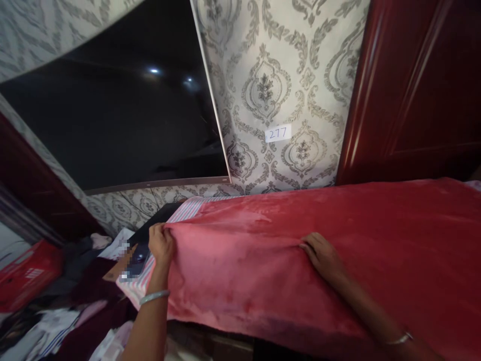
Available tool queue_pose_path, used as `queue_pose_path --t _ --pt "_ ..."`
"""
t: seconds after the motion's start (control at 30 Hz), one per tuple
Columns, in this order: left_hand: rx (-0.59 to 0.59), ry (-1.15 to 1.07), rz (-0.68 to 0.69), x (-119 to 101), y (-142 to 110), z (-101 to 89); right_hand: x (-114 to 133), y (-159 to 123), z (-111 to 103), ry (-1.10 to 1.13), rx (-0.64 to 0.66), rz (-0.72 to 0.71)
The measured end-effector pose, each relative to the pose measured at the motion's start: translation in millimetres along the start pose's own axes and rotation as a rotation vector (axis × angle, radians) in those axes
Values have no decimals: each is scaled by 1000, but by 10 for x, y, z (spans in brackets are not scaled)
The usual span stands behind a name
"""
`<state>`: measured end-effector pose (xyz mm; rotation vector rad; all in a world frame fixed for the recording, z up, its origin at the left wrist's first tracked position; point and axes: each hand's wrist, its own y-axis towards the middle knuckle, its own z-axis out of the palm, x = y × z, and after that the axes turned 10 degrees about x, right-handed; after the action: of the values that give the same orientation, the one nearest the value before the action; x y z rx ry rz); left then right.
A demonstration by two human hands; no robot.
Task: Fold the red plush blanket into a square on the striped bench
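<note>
A large red plush blanket (394, 240) lies spread over a long surface in front of me. My left hand (161, 242) is closed on the blanket's left edge, with a bracelet on its wrist. Farther right, my right hand (321, 253) pinches a fold of the same blanket, and the fabric is pulled up in a ridge between the two hands. Under the blanket's left end, a striped pink, white and blue cloth (188, 209) shows. A dark, partly blurred object (140, 258) rests on it beside my left hand.
A large dark television (131, 110) hangs on the patterned wall (263, 60), where a paper label reading 277 (278, 133) is stuck. A dark red wooden door (421, 90) stands at right. Piled clothes (101, 286) and a red box (32, 273) lie at lower left.
</note>
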<state>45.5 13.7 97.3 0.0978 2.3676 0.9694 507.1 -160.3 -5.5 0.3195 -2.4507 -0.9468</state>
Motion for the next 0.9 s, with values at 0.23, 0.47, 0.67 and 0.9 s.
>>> queue_pose_path --t 0.23,0.47,0.67,0.9 --pt "-47 52 50 -202 23 -299 159 79 -469 -30 -56 -71" --pt "-102 147 115 -506 21 -663 191 118 -931 -99 -101 -67" --pt "-170 33 190 -904 7 -957 209 276 -1373 -212 -246 48" --pt "-252 -100 252 -1438 99 -1220 173 549 -1867 -482 -313 401"
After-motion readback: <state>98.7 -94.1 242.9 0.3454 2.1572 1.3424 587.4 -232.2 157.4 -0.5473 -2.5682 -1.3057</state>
